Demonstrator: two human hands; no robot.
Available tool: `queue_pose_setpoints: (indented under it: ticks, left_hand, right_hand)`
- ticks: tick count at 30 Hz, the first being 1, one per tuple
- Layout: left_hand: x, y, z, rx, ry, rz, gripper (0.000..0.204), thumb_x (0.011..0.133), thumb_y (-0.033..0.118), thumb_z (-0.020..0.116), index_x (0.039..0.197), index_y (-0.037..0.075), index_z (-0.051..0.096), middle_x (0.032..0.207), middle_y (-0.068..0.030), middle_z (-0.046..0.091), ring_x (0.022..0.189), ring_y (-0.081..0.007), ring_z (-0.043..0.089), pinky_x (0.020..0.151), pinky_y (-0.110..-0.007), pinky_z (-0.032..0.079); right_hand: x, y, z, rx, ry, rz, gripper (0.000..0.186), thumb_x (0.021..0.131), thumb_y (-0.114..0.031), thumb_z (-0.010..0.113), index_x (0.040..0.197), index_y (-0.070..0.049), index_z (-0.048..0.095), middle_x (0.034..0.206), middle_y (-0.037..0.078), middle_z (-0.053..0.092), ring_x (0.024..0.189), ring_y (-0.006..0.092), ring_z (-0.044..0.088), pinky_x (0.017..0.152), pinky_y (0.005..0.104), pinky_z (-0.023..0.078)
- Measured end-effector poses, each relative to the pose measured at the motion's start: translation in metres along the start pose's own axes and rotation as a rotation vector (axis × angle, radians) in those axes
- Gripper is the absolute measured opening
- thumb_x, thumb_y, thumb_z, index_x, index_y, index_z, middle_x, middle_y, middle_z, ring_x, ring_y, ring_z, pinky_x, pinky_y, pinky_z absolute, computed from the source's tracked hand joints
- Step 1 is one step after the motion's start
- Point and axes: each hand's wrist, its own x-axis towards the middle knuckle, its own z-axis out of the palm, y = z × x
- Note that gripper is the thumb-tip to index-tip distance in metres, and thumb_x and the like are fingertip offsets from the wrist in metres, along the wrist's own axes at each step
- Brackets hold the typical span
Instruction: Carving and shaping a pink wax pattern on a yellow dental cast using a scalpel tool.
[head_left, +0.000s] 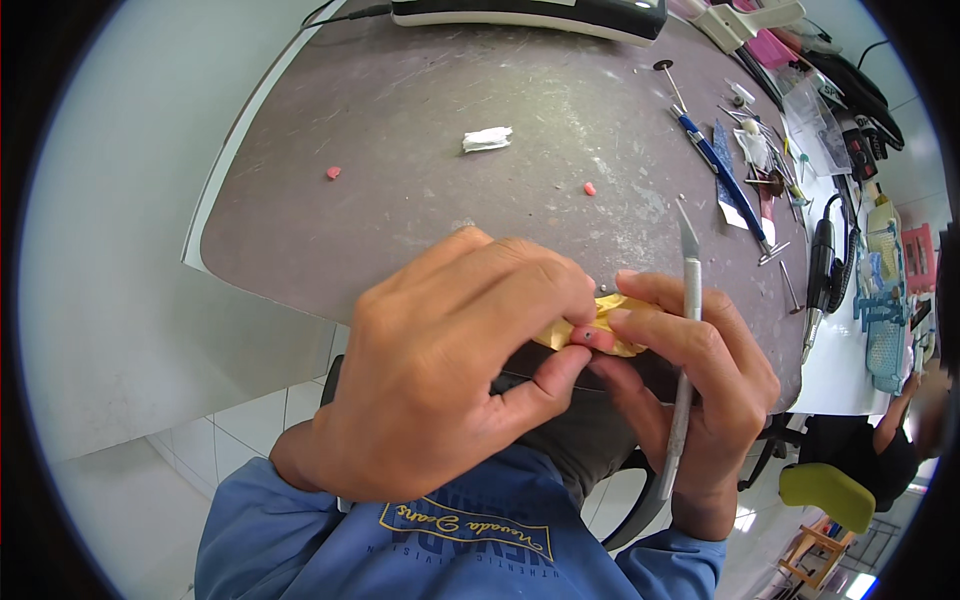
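In front of my body, near the table's front edge, both hands meet around a small pink piece (594, 339) with a tiny grey spot on it. The fingers of my left hand (440, 350) are closed on it, thumb below. Crumpled yellow sheet (625, 305), paper or thin cloth, lies behind the piece, between the hands. My right hand (715, 370) pinches at the same place with thumb and fingers. It also keeps a craft knife (684, 400) with a silver handle between its fingers, blade pointing away from me. The fingertips partly hide the pink piece.
On the brown table (400, 110) lie a white roll (487, 139) and pink crumbs (590, 188). To the right are a blue mechanical pencil (725, 178), several small rotary bits, a black handpiece (821, 265) and a blue basket (885, 340). Another person (870, 450) sits at the far right.
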Motion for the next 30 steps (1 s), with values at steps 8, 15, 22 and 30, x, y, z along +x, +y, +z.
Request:
queue_pose_setpoints:
  ticks: [8,15,22,30]
  left_hand:
    - [-0.003,-0.009,0.011,0.016,0.125,0.201,0.027,0.063,-0.004,0.077,0.087,0.007,0.067,0.095,-0.0071,0.073,0.071,-0.0193,0.064,0.063,-0.029,0.048]
    - [-0.007,-0.005,0.001,-0.117,0.048,0.052,0.027,0.071,-0.001,0.078,0.095,0.003,0.066,0.096,-0.0136,0.073,0.08,-0.0219,0.069,0.069,-0.029,0.054]
    - [-0.011,-0.013,0.003,-0.105,0.068,0.213,0.028,0.073,-0.005,0.08,0.095,0.001,0.065,0.102,-0.0174,0.073,0.083,-0.0247,0.071,0.068,-0.029,0.057]
    - [-0.011,-0.017,0.005,-0.089,0.099,0.261,0.028,0.072,0.0,0.083,0.094,0.002,0.066,0.102,-0.0177,0.073,0.081,-0.0264,0.071,0.066,-0.031,0.056]
  right_hand:
    - [-0.002,-0.001,0.002,-0.011,0.021,-0.012,0.029,0.073,-0.016,0.085,0.092,-0.002,0.069,0.097,0.019,0.071,0.081,0.0242,0.072,0.065,0.0313,0.057]
    - [0.002,-0.006,-0.003,-0.003,0.007,-0.001,0.03,0.071,-0.016,0.086,0.092,-0.001,0.07,0.097,0.019,0.071,0.081,0.0251,0.071,0.065,0.0316,0.057]
    - [0.001,-0.002,0.006,0.008,0.04,-0.093,0.03,0.068,-0.011,0.086,0.092,-0.001,0.071,0.099,0.019,0.07,0.083,0.0264,0.071,0.068,0.0325,0.057]
    - [0.001,-0.003,0.004,-0.016,0.019,-0.104,0.034,0.066,-0.012,0.087,0.094,-0.002,0.071,0.101,0.021,0.069,0.085,0.0269,0.071,0.07,0.0338,0.058]
